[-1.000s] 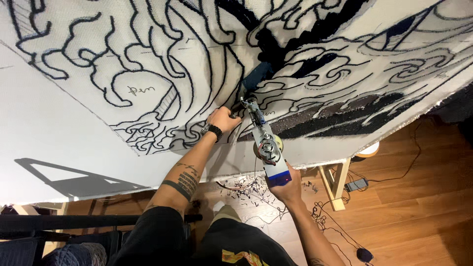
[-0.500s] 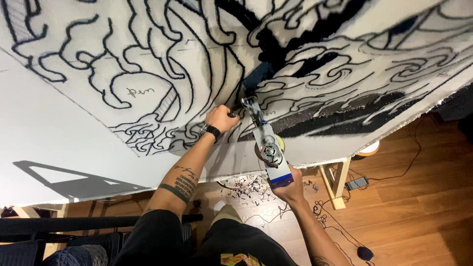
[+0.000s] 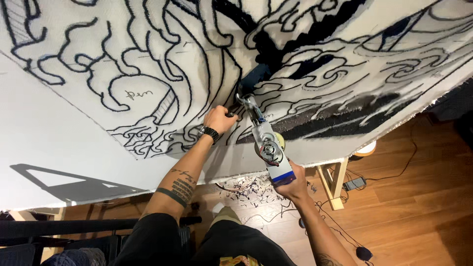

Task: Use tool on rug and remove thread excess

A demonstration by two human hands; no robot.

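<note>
A large white cloth [image 3: 88, 54] stretched on a wooden frame fills the upper view, covered with black wave-like outlines and some filled black areas. A silver tufting gun [image 3: 263, 140] with a blue base has its tip against the cloth. My left hand [image 3: 219, 119], with a dark wristband, grips the gun's front handle close to the cloth. My right hand [image 3: 290, 186] holds the blue rear grip from below. My knees in dark shorts show at the bottom.
A wooden frame leg [image 3: 335, 182] stands on the plank floor at right. Black yarn scraps [image 3: 251, 192] litter the floor under the gun. Cables and a power adapter [image 3: 354, 183] lie at right. A dark chair frame [image 3: 49, 231] sits at lower left.
The gun and both hands have shifted only slightly along the cloth; the grip is the same.
</note>
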